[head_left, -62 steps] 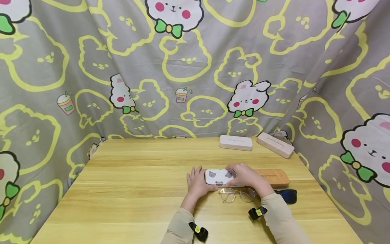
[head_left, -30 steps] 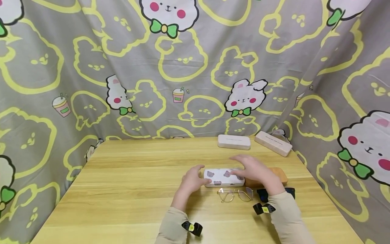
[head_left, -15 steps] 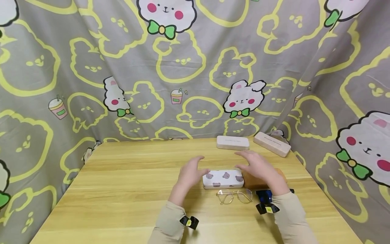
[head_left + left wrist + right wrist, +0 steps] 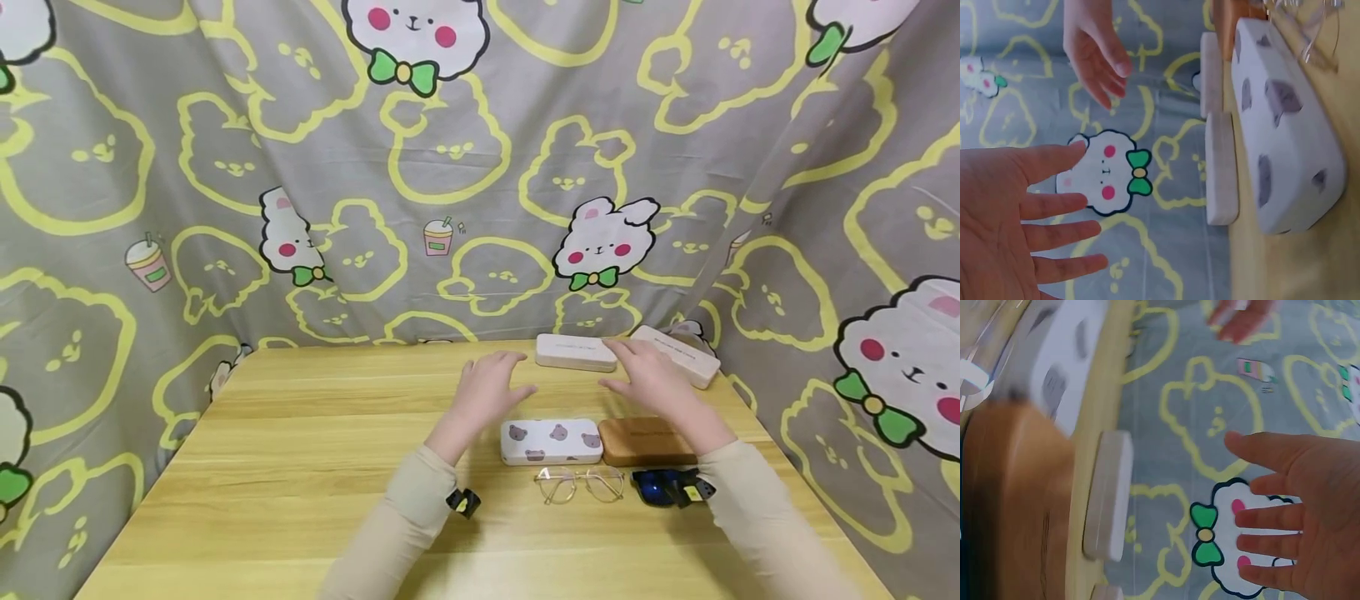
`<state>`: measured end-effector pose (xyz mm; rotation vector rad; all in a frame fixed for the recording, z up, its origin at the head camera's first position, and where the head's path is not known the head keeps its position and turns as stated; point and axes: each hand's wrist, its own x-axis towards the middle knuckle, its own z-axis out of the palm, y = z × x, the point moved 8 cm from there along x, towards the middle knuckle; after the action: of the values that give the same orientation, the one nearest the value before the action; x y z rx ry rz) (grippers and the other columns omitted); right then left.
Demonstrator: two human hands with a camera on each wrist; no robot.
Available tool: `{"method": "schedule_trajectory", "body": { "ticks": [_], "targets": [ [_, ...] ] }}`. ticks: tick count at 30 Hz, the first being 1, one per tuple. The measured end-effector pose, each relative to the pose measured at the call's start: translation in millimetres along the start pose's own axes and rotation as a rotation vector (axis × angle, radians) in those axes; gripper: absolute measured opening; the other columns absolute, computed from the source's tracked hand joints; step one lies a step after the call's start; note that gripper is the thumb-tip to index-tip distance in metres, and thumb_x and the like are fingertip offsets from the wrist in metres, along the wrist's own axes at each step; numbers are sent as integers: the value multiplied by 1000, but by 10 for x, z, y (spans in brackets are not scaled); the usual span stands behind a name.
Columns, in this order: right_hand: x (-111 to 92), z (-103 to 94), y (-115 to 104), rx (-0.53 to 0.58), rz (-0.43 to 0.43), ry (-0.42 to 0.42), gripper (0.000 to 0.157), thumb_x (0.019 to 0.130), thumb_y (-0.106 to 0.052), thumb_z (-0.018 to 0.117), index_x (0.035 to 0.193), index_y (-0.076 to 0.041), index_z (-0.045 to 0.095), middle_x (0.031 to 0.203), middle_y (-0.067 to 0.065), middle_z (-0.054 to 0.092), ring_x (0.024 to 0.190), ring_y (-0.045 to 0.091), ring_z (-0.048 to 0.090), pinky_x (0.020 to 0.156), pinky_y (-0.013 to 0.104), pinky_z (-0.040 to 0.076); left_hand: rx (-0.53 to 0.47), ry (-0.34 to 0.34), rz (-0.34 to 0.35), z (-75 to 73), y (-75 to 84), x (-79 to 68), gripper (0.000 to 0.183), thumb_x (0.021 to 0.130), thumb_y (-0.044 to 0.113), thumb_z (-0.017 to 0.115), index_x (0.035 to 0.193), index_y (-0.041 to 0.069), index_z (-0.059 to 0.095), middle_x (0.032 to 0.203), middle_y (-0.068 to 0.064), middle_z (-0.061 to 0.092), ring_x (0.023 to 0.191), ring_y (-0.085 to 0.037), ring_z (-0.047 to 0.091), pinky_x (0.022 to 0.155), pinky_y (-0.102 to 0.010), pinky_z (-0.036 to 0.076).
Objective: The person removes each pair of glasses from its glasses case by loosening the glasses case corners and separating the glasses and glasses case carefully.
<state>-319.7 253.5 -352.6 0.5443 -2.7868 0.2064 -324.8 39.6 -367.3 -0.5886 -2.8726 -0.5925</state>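
Observation:
My left hand point(image 4: 486, 392) is raised above the table, up and left of a white glasses case with grey bear prints point(image 4: 551, 442). In the left wrist view its fingers point(image 4: 1060, 234) are spread and hold nothing. My right hand point(image 4: 648, 379) hovers over the brown-orange glasses case point(image 4: 637, 443), its fingertips overlapping the white glasses case point(image 4: 573, 353) in the head view. The right wrist view shows its fingers point(image 4: 1269, 517) extended and apart from any object. Gold-rimmed eyeglasses point(image 4: 558, 487) lie in front of the bear case. Dark sunglasses point(image 4: 654, 487) lie before the brown-orange case, partly covered by the wrist camera.
A pinkish glasses case point(image 4: 678, 357) sits at an angle in the back right corner beside the white one. The wooden table point(image 4: 300, 467) runs back to a patterned curtain point(image 4: 480, 167), which also hangs at both sides.
Both hands have let go of the bear case, lifted, and moved apart, then forward toward the back of the table. The cases and eyeglasses stay in place.

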Motion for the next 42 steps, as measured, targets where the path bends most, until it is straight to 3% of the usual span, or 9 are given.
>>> {"method": "schedule_trajectory", "body": {
  "ticks": [6, 11, 18, 24, 31, 42],
  "targets": [
    [146, 7, 151, -63, -30, 12, 75, 86, -41, 72, 143, 0, 45, 138, 26, 51, 126, 47, 48, 104, 61, 41, 85, 42, 113, -31, 110, 273, 65, 88, 57, 63, 141, 20, 51, 144, -3, 54, 133, -26, 50, 110, -56, 37],
    [321, 106, 289, -63, -11, -61, 82, 87, -48, 68, 149, -5, 37, 148, 24, 42, 136, 46, 38, 107, 65, 36, 131, 58, 178, -2, 110, 479, 69, 87, 61, 60, 144, 23, 46, 149, -2, 48, 139, -30, 43, 114, -60, 30],
    [568, 293, 448, -39, -5, -175, 89, 88, -52, 65, 153, -5, 27, 152, 26, 35, 140, 47, 32, 110, 66, 31, 248, 69, 250, 167, -52, 846, 75, 87, 70, 52, 147, 27, 41, 153, -1, 42, 142, -29, 39, 115, -59, 29],
    [697, 491, 605, -11, 18, -248, 95, 86, -55, 65, 154, -5, 23, 155, 27, 29, 141, 50, 26, 115, 66, 23, 269, 31, 230, 272, -248, 1106, 79, 88, 72, 47, 151, 28, 34, 156, -1, 37, 145, -29, 33, 117, -60, 25],
    [800, 732, 801, 20, 47, -307, 97, 84, -50, 70, 154, -3, 22, 155, 28, 28, 142, 50, 24, 115, 65, 21, 301, -33, 228, 425, -357, 1252, 81, 89, 73, 44, 154, 28, 29, 158, -2, 35, 147, -27, 29, 119, -59, 23],
    [863, 961, 910, 109, 170, -395, 95, 82, -32, 76, 154, -2, 21, 155, 31, 24, 142, 52, 22, 115, 65, 23, 411, -166, 266, 743, -342, 1383, 81, 89, 72, 43, 154, 26, 27, 156, -2, 36, 148, -28, 26, 120, -58, 19]
  ]
}}
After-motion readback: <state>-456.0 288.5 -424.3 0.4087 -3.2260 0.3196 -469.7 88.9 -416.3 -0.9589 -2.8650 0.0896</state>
